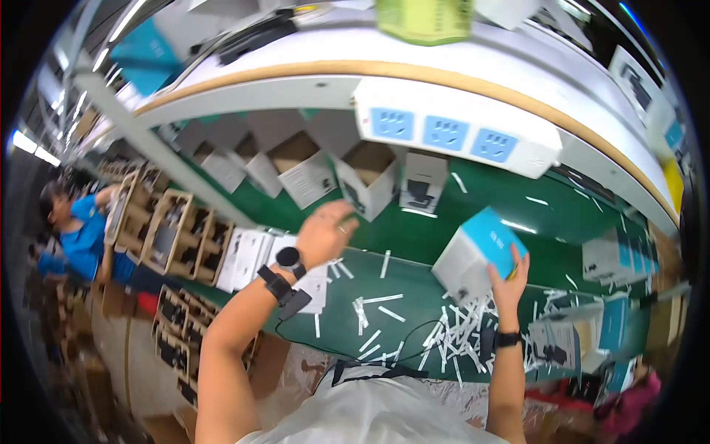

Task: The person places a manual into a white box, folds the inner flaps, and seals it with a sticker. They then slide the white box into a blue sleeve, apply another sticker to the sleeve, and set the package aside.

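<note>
My right hand point(510, 280) grips the side of a white carton with a blue top point(466, 263), which stands tilted over the green workbench point(414, 255). My left hand point(325, 231) is smeared by motion; its fingers reach toward an open white carton point(367, 181) at the back of the bench. Whether those fingers touch the carton or hold anything cannot be made out. To the right of that carton stands a narrow white box point(424, 183) with a dark device pictured on it. Loose white paper strips point(458, 337) lie heaped beside my right wrist.
More open cartons point(303, 170) line the bench's back left. A power strip point(444, 133) hangs under the shelf edge. Blue-and-white boxes point(617, 255) stand at the right, with an open carton point(580, 337) nearer. Compartment trays point(181, 237) and a co-worker point(81, 229) are at the left.
</note>
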The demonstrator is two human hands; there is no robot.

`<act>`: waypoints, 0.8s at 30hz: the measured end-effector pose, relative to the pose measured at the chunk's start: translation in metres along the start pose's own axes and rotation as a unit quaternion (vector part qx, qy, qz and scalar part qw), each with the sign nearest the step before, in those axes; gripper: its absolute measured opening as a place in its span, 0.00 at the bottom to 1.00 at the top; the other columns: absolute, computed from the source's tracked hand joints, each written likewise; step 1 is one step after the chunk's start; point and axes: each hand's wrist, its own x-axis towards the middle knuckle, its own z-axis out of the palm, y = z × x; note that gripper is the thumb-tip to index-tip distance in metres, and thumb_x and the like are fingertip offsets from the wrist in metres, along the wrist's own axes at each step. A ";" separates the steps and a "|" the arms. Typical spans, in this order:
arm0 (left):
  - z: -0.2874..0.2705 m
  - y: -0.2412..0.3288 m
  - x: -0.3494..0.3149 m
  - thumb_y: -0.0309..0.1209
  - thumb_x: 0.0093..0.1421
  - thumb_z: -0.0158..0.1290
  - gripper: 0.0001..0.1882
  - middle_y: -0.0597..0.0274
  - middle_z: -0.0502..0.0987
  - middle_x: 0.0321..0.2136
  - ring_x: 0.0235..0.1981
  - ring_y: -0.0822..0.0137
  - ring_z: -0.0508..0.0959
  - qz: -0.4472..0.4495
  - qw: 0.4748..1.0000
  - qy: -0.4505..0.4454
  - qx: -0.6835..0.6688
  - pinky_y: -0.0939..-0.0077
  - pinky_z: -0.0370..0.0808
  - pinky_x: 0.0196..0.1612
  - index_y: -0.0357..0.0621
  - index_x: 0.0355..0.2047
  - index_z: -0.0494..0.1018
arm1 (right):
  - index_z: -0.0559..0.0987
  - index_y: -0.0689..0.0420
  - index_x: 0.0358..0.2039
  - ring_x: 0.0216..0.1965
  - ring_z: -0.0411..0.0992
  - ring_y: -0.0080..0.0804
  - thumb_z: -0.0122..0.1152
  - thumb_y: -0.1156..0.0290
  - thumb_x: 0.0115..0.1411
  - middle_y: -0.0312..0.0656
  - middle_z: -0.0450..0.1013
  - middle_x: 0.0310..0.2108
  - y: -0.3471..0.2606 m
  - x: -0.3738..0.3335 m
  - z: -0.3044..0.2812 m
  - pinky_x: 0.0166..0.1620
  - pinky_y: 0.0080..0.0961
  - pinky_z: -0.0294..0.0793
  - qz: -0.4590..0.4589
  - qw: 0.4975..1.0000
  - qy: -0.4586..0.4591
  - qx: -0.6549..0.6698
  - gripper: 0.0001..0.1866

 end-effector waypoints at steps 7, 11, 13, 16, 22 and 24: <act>0.083 0.046 0.167 0.25 0.53 0.55 0.19 0.54 0.79 0.42 0.46 0.52 0.80 -0.046 0.991 -0.120 0.050 0.58 0.77 0.47 0.44 0.47 0.78 | 0.68 0.54 0.67 0.65 0.60 0.66 0.76 0.48 0.49 0.72 0.53 0.66 0.056 0.078 0.028 0.62 0.46 0.67 0.025 0.965 0.163 -0.205 0.48; 0.134 0.035 0.197 0.24 0.53 0.52 0.10 0.47 0.81 0.37 0.39 0.48 0.82 -0.091 0.989 -0.119 0.004 0.55 0.79 0.40 0.39 0.36 0.78 | 0.66 0.55 0.68 0.62 0.66 0.62 0.75 0.49 0.50 0.70 0.57 0.65 0.000 0.093 0.030 0.60 0.45 0.70 0.172 0.952 0.037 -0.251 0.48; 0.141 0.026 0.185 0.23 0.53 0.51 0.09 0.47 0.81 0.35 0.37 0.46 0.82 -0.080 0.990 -0.119 -0.006 0.55 0.79 0.38 0.39 0.35 0.78 | 0.66 0.55 0.67 0.60 0.68 0.60 0.75 0.50 0.50 0.67 0.59 0.64 -0.029 0.083 0.019 0.60 0.45 0.71 0.205 0.933 -0.017 -0.296 0.48; 0.104 0.033 0.142 0.27 0.54 0.53 0.07 0.56 0.79 0.34 0.44 0.54 0.78 0.119 0.988 -0.093 0.028 0.59 0.74 0.51 0.47 0.29 0.81 | 0.69 0.62 0.63 0.59 0.70 0.45 0.77 0.62 0.51 0.53 0.71 0.58 -0.028 0.038 0.002 0.58 0.34 0.71 0.016 0.991 0.080 -0.110 0.41; 0.008 0.071 0.004 0.25 0.51 0.62 0.16 0.60 0.75 0.45 0.49 0.55 0.74 0.047 0.990 0.060 -0.119 0.55 0.71 0.55 0.55 0.41 0.82 | 0.74 0.68 0.54 0.43 0.76 0.31 0.78 0.66 0.51 0.47 0.78 0.45 -0.047 -0.061 0.052 0.48 0.28 0.75 0.162 0.980 -0.094 0.063 0.33; 0.016 0.085 -0.038 0.20 0.52 0.62 0.23 0.53 0.74 0.50 0.50 0.50 0.74 -0.142 0.968 0.143 -0.151 0.56 0.73 0.53 0.50 0.50 0.78 | 0.78 0.68 0.48 0.40 0.77 0.32 0.76 0.67 0.53 0.47 0.80 0.41 -0.050 -0.083 0.053 0.46 0.29 0.76 0.227 0.960 -0.069 0.146 0.26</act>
